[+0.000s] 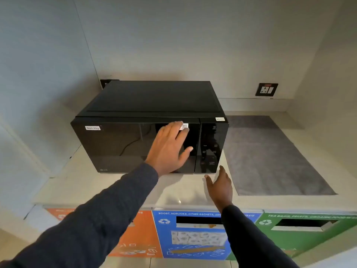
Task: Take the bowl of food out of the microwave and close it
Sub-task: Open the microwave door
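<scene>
Black and glossy, the microwave (148,126) sits on the desk (173,192), long axis left to right, its shut door facing me. I see my left hand (170,147) flat and spread on the door glass, my right hand (220,185) loose and empty over the desk edge. A grey mat (270,153) lies clear to the right. I see no bowl.

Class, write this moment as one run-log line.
microwave: door shut | left hand: open, flat on door | right hand: open, empty, above counter | bowl: not visible
</scene>
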`<state>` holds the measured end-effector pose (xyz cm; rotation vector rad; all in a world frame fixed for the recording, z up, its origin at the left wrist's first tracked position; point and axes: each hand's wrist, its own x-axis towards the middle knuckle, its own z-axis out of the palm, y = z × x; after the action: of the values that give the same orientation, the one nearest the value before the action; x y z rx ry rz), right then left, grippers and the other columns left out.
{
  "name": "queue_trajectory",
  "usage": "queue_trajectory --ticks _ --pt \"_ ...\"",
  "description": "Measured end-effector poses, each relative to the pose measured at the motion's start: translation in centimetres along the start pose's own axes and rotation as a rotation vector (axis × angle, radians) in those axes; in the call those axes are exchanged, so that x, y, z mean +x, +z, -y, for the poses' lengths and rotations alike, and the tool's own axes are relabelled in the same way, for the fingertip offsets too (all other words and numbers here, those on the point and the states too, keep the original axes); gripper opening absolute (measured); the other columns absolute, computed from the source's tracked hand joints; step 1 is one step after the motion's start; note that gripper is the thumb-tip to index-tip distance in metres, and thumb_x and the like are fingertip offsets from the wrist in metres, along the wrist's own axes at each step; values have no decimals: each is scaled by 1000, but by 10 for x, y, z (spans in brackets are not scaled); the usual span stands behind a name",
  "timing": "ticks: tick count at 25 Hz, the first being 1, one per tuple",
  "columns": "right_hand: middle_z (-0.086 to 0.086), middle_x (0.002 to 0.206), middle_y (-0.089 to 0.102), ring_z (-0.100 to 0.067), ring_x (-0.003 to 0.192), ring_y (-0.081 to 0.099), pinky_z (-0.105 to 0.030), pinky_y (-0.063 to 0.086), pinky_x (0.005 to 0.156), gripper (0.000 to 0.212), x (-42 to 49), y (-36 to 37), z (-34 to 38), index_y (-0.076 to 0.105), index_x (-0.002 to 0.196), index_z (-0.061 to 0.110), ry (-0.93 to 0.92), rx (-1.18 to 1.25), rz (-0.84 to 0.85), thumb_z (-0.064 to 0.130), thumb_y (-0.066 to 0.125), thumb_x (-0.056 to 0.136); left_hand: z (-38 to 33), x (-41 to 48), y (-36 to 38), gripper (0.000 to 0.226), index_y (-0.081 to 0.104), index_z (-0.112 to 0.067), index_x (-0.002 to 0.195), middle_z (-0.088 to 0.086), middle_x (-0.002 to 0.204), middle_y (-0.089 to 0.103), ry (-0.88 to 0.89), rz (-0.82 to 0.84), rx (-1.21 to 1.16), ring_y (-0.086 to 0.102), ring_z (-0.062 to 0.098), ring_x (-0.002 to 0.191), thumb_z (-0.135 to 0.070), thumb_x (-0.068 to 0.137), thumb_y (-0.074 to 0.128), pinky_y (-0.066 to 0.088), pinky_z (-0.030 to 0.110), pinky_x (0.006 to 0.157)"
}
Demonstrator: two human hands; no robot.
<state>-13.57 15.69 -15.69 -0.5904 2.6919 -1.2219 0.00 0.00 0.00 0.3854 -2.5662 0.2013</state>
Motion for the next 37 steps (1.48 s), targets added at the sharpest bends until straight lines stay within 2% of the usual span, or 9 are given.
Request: queue_trajectory --ticks 3,6,15,23,28,31,33,35,37 --pt "-8 153 50 -32 136 52 -48 47 110 71 15 1 2 35 154 18 -15 75 43 40 67 94 7 20 -1 72 40 -9 156 17 161 40 -62 71 82 36 34 150 -52 99 49 30 49 124" --pt "-7 152 52 -32 134 54 -47 51 106 72 27 7 5 36 152 20 1 135 85 37 71 92 12 25 10 81 24 -8 163 17 169 27 -100 156 141 24 34 157 -58 101 40 20 50 128" --pt "-8 143 57 -31 126 60 -44 56 99 69 37 26 2 40 144 18 31 171 0 30 77 88 10 28 24 81 35 -6 159 18 166 35 -162 95 166 32 35 154 -62 100 36 23 50 127" --pt "-10 127 64 -28 114 65 -38 58 92 63 34 38 6 47 134 15 -37 165 -160 18 83 82 -1 20 23 86 38 -4 157 19 165 36 -210 52 131 31 36 155 -67 99 33 26 52 126" --pt "-5 127 64 -27 113 65 -34 55 88 63 45 23 5 46 130 20 12 155 -8 26 84 80 -7 15 11 89 37 -5 158 19 166 34 -212 84 103 28 36 156 -71 99 24 20 50 128" --pt "-7 133 64 -28 119 63 -37 52 94 65 50 -6 7 47 138 18 -127 104 96 26 81 83 -16 10 -2 91 35 -6 159 21 168 29 -248 137 73 24 37 157 -72 98 18 17 50 129" --pt "-9 144 56 -29 131 54 -36 45 104 66 49 -32 18 41 148 17 -191 133 33 24 73 91 -25 2 -11 93 34 -7 160 20 169 27 -273 163 55 22 37 158 -73 97 13 14 49 128" --pt "-9 153 47 -28 140 46 -34 38 110 63 47 -58 42 35 152 18 -253 140 -133 27 64 97 -33 -7 -26 93 37 -8 159 19 168 29 -303 188 31 24 36 157 -72 96 10 15 47 127" --pt "-9 153 46 -27 141 45 -39 40 113 60 44 -82 77 37 151 18 -375 105 -246 34 59 99 -42 -15 -42 92 50 -7 150 19 161 43 -343 201 23 38 37 151 -71 96 11 28 48 124"
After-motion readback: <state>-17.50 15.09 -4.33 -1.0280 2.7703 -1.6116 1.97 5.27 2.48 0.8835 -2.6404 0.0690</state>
